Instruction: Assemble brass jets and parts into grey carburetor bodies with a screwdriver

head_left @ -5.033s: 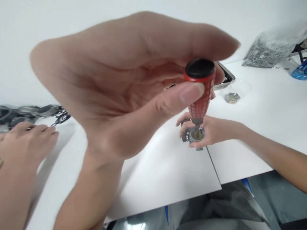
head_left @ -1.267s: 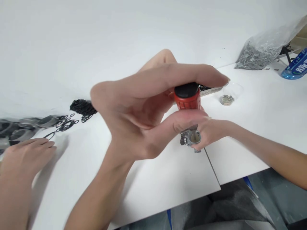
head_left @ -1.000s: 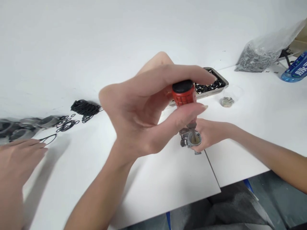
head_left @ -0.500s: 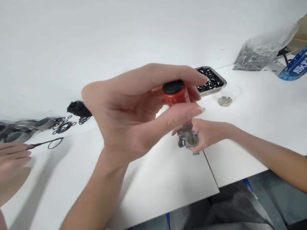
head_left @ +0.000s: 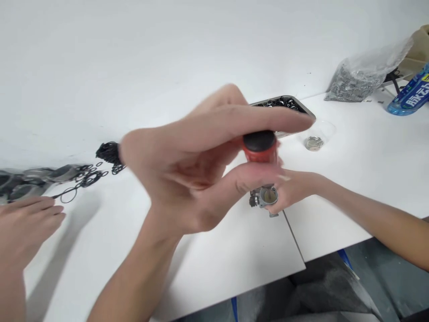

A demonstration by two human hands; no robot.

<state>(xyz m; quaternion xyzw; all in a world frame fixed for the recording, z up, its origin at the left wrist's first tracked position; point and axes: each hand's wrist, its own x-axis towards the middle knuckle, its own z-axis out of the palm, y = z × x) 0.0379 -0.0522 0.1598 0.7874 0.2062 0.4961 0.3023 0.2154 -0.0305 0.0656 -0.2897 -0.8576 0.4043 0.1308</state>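
Note:
My left hand (head_left: 201, 174) is closed around the red handle of a screwdriver (head_left: 263, 154) with a black end cap. The handle sits between thumb and fingers, and the hand hides most of the shaft. Below it, my right hand (head_left: 298, 190) grips a small grey metal throttle body (head_left: 264, 197) on the white table. A round bore with a brownish plate inside faces up, and a small black fitting sticks out at its left. The screwdriver points down at the bore; its tip's exact contact is too small to make out.
At the left, a co-worker's hand (head_left: 30, 228) holds a thin black tool by several black rubber rings (head_left: 89, 179). Behind my hands stand a metal tray (head_left: 310, 114) of small parts and a clear cup (head_left: 315, 142). Farther right are a plastic bag (head_left: 355, 80) and a blue bottle (head_left: 410, 96).
My left hand and the screwdriver handle have shifted right and slightly down, with the forefinger stretched farther. My right hand and the throttle body stay nearly still. The co-worker's hand has moved right.

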